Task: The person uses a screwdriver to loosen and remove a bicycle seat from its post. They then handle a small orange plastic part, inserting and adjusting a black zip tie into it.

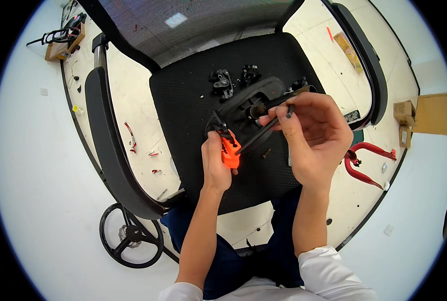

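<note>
My left hand [215,165] is closed around an orange holder [230,156] with several black hex keys in it, over the front half of a black chair seat [183,108]. Between thumb and fingers, my right hand [316,138] pinches a long dark rod [263,133], apparently a hex key, whose lower end reaches the orange holder. Behind both hands lies an upturned black bicycle saddle [271,88] with its seat post, partly hidden by my right hand. Two black brake calipers [222,83] sit beyond it on the seat. A small bolt [267,153] lies between my hands.
Black armrests [103,130] flank the seat, and a mesh backrest [193,25] rises at the far side. On the floor are a black spoked wheel [131,236], a red fork [366,160], small loose parts and cardboard boxes [404,113].
</note>
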A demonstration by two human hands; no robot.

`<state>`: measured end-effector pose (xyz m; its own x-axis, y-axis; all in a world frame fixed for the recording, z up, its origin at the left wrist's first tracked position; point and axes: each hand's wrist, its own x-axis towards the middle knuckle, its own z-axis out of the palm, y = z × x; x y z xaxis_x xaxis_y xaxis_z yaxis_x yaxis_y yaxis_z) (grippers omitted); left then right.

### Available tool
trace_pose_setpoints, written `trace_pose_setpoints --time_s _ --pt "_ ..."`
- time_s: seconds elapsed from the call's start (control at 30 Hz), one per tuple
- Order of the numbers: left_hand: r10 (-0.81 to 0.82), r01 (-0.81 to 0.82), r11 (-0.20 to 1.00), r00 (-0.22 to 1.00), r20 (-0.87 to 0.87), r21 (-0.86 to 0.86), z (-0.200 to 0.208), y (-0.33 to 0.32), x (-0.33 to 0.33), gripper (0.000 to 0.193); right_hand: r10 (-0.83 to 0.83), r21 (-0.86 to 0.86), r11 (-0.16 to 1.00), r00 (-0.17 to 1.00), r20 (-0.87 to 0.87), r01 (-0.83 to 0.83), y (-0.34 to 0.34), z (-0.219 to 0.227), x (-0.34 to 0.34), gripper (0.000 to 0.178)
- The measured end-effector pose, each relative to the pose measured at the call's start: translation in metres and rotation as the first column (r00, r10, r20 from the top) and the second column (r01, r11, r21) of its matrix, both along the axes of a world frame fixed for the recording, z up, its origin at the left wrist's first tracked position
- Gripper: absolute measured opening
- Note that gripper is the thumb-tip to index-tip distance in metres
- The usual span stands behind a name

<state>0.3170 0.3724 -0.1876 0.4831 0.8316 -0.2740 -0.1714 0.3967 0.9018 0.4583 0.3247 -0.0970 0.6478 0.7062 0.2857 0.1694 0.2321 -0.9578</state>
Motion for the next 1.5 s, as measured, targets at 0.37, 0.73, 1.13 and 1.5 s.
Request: trace_pose_setpoints --time_s 0.37,0.73,1.13,1.5 --pt "-0.050 0.070 0.989 0.987 -0.152 0.129 0.002 -0.002 0.000 0.053 -0.111 -0.014 0.994 0.990 0.084 0.113 0.002 -0.002 0.003 0.012" --pt "-0.015 0.081 0.950 0.977 -0.213 0.301 -0.006 -0.001 -0.002 0.049 -0.111 -0.089 0.989 0.988 0.111 0.121 0.001 -0.003 0.002 0.016" --pt "0.171 -0.085 0.926 0.963 -0.209 0.367 0.000 0.003 0.002 0.039 0.396 -0.373 0.891 0.844 0.363 -0.258 0.004 -0.022 -0.009 0.015" --pt "0.097 -0.071 0.975 0.989 -0.114 0.213 0.000 0.000 -0.003 0.037 0.528 -0.440 0.808 0.812 0.248 -0.392 0.005 -0.030 -0.005 0.018"
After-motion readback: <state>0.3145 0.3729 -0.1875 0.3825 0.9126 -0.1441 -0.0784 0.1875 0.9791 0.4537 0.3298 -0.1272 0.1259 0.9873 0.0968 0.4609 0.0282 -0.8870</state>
